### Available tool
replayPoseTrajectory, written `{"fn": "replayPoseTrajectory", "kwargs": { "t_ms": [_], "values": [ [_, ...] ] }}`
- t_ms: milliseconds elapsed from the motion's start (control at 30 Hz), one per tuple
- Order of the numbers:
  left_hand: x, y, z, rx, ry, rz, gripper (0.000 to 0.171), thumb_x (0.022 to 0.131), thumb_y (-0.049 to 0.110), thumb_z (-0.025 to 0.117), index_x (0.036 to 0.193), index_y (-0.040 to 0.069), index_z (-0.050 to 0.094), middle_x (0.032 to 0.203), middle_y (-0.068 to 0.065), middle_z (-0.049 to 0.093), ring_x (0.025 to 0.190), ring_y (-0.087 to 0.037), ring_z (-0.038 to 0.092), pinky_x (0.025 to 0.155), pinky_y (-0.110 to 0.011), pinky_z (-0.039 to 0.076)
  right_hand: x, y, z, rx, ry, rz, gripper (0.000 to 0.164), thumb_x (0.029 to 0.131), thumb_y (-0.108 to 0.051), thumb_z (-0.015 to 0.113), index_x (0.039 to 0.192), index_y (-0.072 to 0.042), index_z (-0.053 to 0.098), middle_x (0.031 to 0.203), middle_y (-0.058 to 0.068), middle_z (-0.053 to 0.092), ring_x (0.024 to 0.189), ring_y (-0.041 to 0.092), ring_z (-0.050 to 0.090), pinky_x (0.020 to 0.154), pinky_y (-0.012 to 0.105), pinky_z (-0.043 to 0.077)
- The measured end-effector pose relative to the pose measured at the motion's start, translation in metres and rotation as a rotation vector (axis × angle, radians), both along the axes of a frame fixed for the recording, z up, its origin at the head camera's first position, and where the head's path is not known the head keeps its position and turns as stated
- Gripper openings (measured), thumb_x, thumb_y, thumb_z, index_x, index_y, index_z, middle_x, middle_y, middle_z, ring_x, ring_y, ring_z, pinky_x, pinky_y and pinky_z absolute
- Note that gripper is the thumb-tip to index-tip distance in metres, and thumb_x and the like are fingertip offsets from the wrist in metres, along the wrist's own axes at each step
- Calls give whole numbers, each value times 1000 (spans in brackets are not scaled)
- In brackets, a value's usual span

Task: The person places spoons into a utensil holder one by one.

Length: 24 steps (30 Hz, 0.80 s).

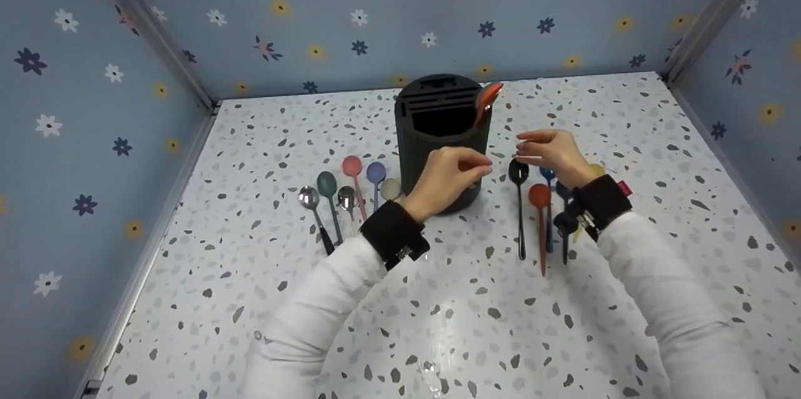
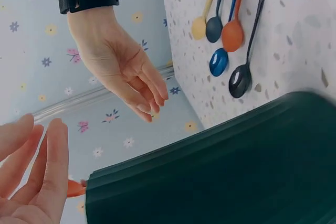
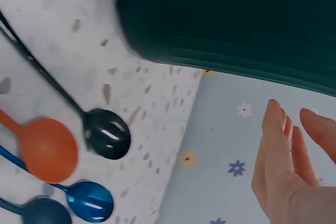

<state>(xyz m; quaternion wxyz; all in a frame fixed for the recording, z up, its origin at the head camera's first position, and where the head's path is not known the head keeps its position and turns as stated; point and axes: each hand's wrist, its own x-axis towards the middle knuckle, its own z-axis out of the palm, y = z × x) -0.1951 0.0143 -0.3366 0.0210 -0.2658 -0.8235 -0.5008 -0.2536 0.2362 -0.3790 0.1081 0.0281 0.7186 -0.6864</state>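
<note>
A dark cylindrical utensil holder point(image 1: 413, 155) with a slotted top stands at the back middle of the table. An orange spoon point(image 1: 490, 96) leans in its opening, bowl up, on the right side. My left hand point(image 1: 443, 179) hovers in front of the holder with thumb and fingers loosely bent and nothing between them. To the holder's right, my right hand point(image 1: 552, 152) is raised above the spoons, its fingers extended and holding nothing. Below it lie a black spoon point(image 1: 519, 172), a second orange spoon point(image 1: 539, 196) and a blue spoon point(image 3: 90, 201).
Left of the holder lie several spoons, among them a steel one point(image 1: 308, 197), a green one point(image 1: 326, 184), a pink one point(image 1: 352, 166) and a purple one point(image 1: 376, 172). A yellow spoon point(image 2: 199, 28) is at the far right of the other group. Flower-patterned walls point(image 1: 375, 17) surround the speckled table point(image 1: 400, 336).
</note>
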Motion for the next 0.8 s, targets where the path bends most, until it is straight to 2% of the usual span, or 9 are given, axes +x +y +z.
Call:
{"fn": "replayPoseTrajectory", "kwargs": {
  "t_ms": [167,233,367,567,800],
  "values": [
    [1,-1,-18,-17,-53,-6,14,82,11,63,89,1,68,84,-7,67,65,-11,61,56,-14,49,3,7,-20,-5,-33,27,42,87,3,48,125,16,36,91,4,59,80,12,62,89,33,45],
    [3,-1,-26,-19,-75,-11,13,81,12,63,89,2,69,83,-6,67,62,-9,59,56,-14,48,6,9,-27,-4,-45,34,42,87,4,48,125,16,35,83,-2,60,77,9,62,88,33,45],
    [4,-1,-41,-12,-109,-27,13,81,10,64,89,1,69,82,-7,67,59,-9,58,54,-15,49,10,11,-40,44,-65,53,42,87,2,49,125,17,35,82,-4,60,75,6,61,90,35,44],
    [7,-2,-58,-5,-153,-39,13,81,7,63,89,-1,68,82,-10,67,64,-20,62,54,-15,50,10,14,-59,115,-107,28,43,87,-1,52,124,16,38,90,5,62,79,11,62,90,37,45],
    [9,-4,-75,18,-219,-44,15,81,6,63,91,-4,67,82,-13,67,67,-29,62,55,-16,50,10,17,-72,149,-154,28,43,86,-1,51,123,15,39,82,1,64,76,11,63,84,33,49]
  ]
}}
